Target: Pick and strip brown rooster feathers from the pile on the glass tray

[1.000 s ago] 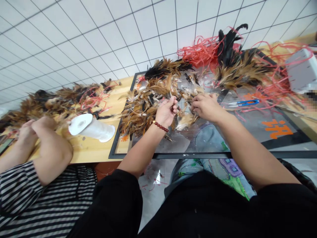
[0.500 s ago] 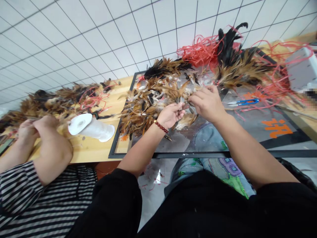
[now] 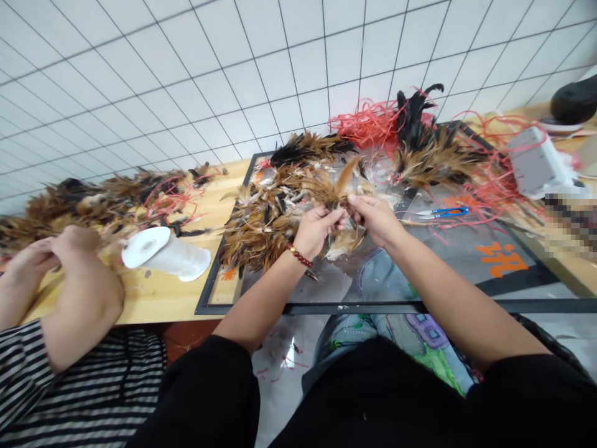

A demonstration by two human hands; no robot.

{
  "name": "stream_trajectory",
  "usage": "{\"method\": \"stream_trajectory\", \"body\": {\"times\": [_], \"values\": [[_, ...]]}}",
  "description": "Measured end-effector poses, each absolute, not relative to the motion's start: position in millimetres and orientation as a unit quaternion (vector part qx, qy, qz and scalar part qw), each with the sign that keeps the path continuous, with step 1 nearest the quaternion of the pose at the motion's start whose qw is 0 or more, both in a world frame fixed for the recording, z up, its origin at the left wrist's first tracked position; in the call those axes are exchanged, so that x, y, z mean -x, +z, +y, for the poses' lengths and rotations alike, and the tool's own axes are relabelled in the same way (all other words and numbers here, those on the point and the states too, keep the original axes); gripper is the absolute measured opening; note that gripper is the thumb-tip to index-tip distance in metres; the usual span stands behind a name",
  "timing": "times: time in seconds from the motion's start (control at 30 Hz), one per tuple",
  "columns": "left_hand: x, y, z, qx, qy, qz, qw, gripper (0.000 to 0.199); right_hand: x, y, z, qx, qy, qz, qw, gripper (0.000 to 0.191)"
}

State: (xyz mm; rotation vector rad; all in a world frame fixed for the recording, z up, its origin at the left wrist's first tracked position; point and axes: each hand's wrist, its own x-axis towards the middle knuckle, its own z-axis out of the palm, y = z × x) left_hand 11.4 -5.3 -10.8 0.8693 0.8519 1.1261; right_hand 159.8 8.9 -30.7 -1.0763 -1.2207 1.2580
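My left hand [image 3: 316, 233], with a dark red bead bracelet [image 3: 301, 256] at its wrist, is closed on the lower ends of a small bunch of brown feathers [image 3: 324, 190]. Close beside it, my right hand [image 3: 377, 218] pinches at the same bunch, near the base of an upright reddish-brown feather [image 3: 346, 177]. The fingers of both hands nearly meet, and the quill ends are mostly hidden by them. A large pile of loose brown feathers [image 3: 256, 233] lies to the left of and under my left hand.
Blue thread snips [image 3: 448, 213] lie right of my hands on the black-framed clear panel [image 3: 354, 308]. Behind are tied feather bundles [image 3: 312, 148] and tangled red strips [image 3: 368, 124]. Left stand a white spool [image 3: 168, 254] and a co-worker's hands [image 3: 60, 249] by more feathers.
My right hand has turned and lowered beside my left, fingertips now at the bunch. The bunch stands more upright, with the reddish-brown feather showing clearly. The whole view has shifted slightly.
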Motion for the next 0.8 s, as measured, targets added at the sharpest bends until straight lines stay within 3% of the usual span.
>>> {"method": "stream_trajectory", "body": {"times": [0.2,0.3,0.47,0.6,0.8], "values": [[-9,-15,-3,-0.363,0.496,0.383,0.690,0.017,-169,-29,17,0.401,0.523,-0.423,0.622,0.053],[-6,-15,1,-0.330,0.527,0.397,0.675,0.016,-178,-25,18,0.408,0.511,-0.418,0.631,0.052],[-5,-15,2,-0.345,0.519,0.360,0.694,0.017,-178,-21,9,0.412,0.555,-0.522,0.500,0.047],[-5,-17,4,-0.382,0.479,0.387,0.689,0.018,-167,-24,5,0.403,0.509,-0.651,0.392,0.046],[-1,-15,10,-0.343,0.538,0.373,0.673,0.010,-217,-12,6,0.485,0.355,-0.709,0.369,0.023]]}}
